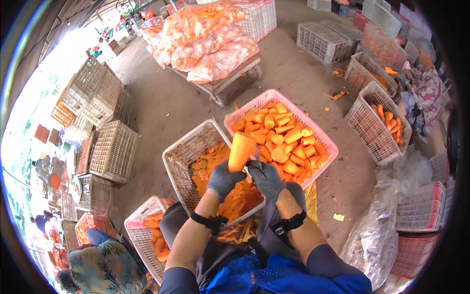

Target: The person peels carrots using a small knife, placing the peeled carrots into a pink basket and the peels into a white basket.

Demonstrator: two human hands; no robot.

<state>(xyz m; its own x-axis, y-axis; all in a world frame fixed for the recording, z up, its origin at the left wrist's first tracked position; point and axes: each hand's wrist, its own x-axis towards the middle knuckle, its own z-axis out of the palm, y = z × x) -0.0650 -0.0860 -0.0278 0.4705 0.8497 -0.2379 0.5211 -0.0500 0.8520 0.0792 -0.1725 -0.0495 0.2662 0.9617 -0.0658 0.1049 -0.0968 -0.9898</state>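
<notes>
My left hand (225,179), in a grey knit glove, grips the lower end of a thick peeled carrot piece (240,151), held upright. Close on its right, my right hand (267,179), gloved too, is closed on a tool whose narrow blade (257,152) points up beside the carrot; what kind of tool is unclear. Both hands are above a white plastic crate (177,180) with orange peelings and cut ends (209,169) in it. Behind and to the right, a pink plastic crate (332,141) holds many peeled carrot pieces (281,153). A crate (142,240) at the lower left contains whole carrots (157,235).
A cart (235,79) loaded with bags of carrots (220,55) stands ahead. Stacked crates (114,150) line the left. One co-worker (106,264) is at the lower left, another (426,88) at the right beside carrot crates (371,136). Plastic sheeting (378,235) lies at the lower right.
</notes>
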